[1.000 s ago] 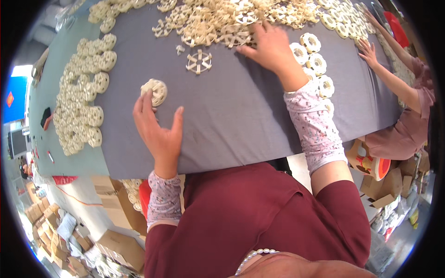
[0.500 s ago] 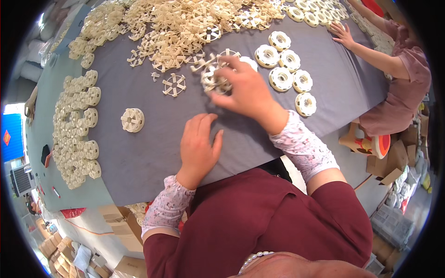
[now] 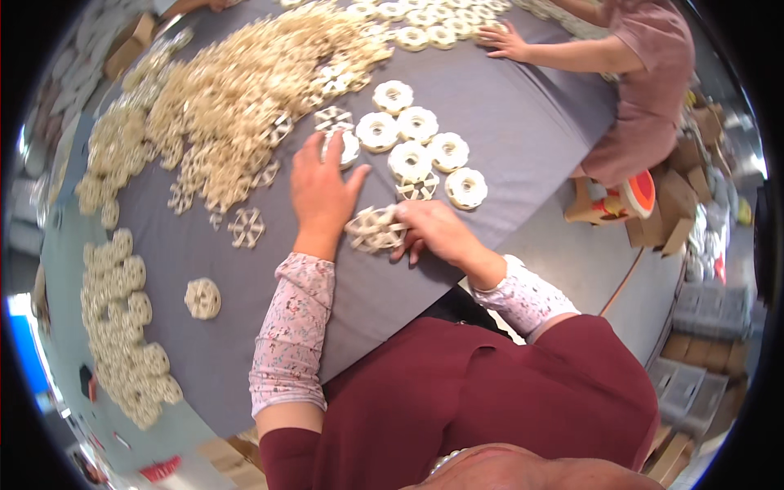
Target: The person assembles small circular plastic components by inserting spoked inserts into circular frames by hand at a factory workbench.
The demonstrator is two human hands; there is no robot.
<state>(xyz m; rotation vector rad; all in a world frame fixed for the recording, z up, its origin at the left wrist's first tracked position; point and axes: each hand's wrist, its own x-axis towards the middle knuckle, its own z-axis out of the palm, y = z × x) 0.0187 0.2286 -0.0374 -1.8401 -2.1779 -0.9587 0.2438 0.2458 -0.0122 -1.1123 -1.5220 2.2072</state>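
Observation:
My left hand reaches out over a round white ring, its thumb and fingers curled at the ring's edge. My right hand, nearer the table's front edge, pinches a small cluster of cream spoked wheels by their right side. How many wheels are in it is blurred. Just beyond that hand lies a flat spoked wheel. Another loose spoked wheel rests left of my left hand, and a closed round assembled piece sits alone farther left.
Several white rings lie grouped right of centre. A big heap of cream spoked parts covers the far left. Stacked assembled pieces line the left side of the grey cloth. A co-worker's hand rests at the far right.
The view has swung right. My right hand has drawn back toward me with the spoked wheels in it. My left hand has gone forward from the bare cloth to the white ring.

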